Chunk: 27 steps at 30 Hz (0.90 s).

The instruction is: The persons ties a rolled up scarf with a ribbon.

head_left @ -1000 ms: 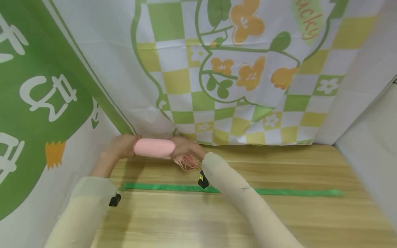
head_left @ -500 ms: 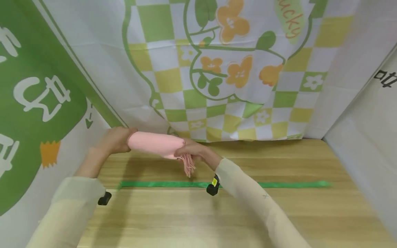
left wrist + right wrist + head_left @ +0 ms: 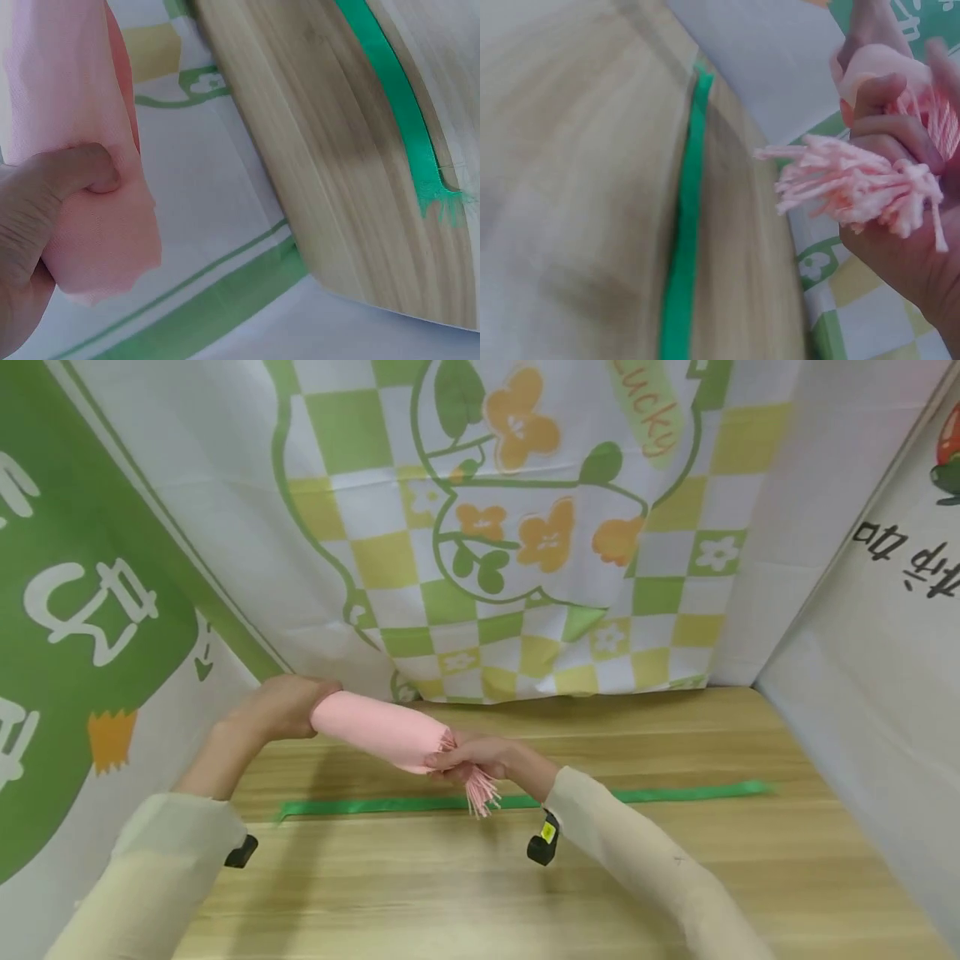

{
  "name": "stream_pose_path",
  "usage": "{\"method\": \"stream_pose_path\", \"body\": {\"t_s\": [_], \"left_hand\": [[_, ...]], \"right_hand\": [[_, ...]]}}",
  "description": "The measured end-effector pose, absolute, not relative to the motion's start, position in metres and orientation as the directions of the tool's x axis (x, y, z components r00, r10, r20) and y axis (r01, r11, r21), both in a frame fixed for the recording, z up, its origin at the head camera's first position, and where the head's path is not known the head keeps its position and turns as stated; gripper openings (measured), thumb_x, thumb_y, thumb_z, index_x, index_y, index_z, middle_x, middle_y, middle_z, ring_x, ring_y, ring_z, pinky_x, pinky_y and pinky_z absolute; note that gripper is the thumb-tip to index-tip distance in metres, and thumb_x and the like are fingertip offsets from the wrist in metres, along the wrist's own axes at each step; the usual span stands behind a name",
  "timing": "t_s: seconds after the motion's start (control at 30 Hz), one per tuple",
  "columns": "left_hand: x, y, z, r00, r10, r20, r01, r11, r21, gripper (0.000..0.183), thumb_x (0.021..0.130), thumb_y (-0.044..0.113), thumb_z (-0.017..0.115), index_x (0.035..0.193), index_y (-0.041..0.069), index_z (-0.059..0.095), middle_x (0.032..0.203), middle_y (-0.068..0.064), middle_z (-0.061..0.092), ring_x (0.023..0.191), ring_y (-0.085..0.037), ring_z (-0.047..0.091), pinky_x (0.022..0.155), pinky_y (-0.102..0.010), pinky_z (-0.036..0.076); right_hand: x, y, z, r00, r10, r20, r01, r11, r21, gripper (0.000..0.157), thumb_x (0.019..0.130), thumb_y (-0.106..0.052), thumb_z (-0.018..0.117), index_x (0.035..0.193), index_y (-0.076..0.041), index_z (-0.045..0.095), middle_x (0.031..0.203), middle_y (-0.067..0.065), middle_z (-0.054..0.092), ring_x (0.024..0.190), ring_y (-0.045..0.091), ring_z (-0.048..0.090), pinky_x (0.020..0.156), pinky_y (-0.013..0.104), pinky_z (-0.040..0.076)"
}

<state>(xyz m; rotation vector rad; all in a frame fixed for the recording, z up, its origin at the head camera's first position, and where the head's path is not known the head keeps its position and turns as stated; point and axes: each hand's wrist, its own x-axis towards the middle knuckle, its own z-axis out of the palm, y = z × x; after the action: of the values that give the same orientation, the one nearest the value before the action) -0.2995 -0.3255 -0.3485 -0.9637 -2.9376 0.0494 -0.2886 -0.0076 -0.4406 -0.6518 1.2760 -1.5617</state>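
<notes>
A pink scarf (image 3: 378,727), folded into a long roll with a fringe, is held above the back left of the wooden table. Around its left end grips my left hand (image 3: 288,706); in the left wrist view the thumb presses across the pink cloth (image 3: 97,232). My right hand (image 3: 480,758) holds the other end, which sits lower and nearer to me. Past the fingers hangs the loose fringe (image 3: 482,793), and the right wrist view shows these knotted strands (image 3: 855,184) sticking out of the curled right hand (image 3: 900,247).
A green ribbon (image 3: 360,807) lies straight across the wooden table (image 3: 450,885), partly behind the right wrist. Behind the table hangs a checked, flowered cloth (image 3: 510,627). Printed side walls stand left (image 3: 90,552) and right (image 3: 862,635). Each wrist carries a small black camera.
My right hand has moved right and toward me with the fringed end, so the scarf tilts from almost level to sloping down rightward. The left hand keeps its grip. The head view has shifted.
</notes>
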Motion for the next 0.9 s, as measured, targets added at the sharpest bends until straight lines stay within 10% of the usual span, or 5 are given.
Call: {"method": "stream_pose_path", "body": {"t_s": [0.17, 0.37, 0.9], "left_hand": [[-0.300, -0.311, -0.354, -0.742, 0.666, 0.078, 0.657, 0.746, -0.114, 0.040, 0.061, -0.009, 0.076, 0.082, 0.017, 0.053, 0.072, 0.004, 0.060, 0.065, -0.021, 0.060, 0.059, -0.042, 0.050], [-0.304, -0.291, -0.361, -0.696, 0.714, 0.079, 0.702, 0.699, -0.132, 0.038, 0.064, -0.006, 0.080, 0.088, 0.015, 0.059, 0.082, -0.003, 0.069, 0.078, -0.029, 0.068, 0.072, -0.051, 0.054], [-0.314, -0.219, -0.390, -0.521, 0.849, 0.085, 0.813, 0.525, -0.253, 0.050, 0.065, 0.000, 0.087, 0.106, 0.014, 0.062, 0.105, -0.003, 0.073, 0.100, -0.027, 0.069, 0.092, -0.051, 0.054]], "right_hand": [[-0.267, 0.004, -0.452, -0.380, -0.917, -0.125, 0.403, -0.042, -0.914, 0.066, 0.083, -0.073, 0.059, 0.084, -0.007, 0.058, 0.065, -0.006, 0.054, 0.044, -0.002, 0.025, 0.044, 0.015, 0.025], [-0.241, 0.011, -0.459, -0.485, -0.852, -0.196, 0.506, -0.090, -0.858, 0.053, 0.107, -0.047, 0.027, 0.079, -0.011, 0.055, 0.068, -0.004, 0.057, 0.040, -0.003, 0.027, 0.042, 0.014, 0.026], [-0.176, 0.042, -0.484, -0.695, -0.671, -0.257, 0.506, -0.204, -0.838, 0.038, 0.104, -0.043, 0.042, 0.086, -0.014, 0.057, 0.065, -0.009, 0.057, 0.042, -0.003, 0.029, 0.042, 0.011, 0.026]]}}
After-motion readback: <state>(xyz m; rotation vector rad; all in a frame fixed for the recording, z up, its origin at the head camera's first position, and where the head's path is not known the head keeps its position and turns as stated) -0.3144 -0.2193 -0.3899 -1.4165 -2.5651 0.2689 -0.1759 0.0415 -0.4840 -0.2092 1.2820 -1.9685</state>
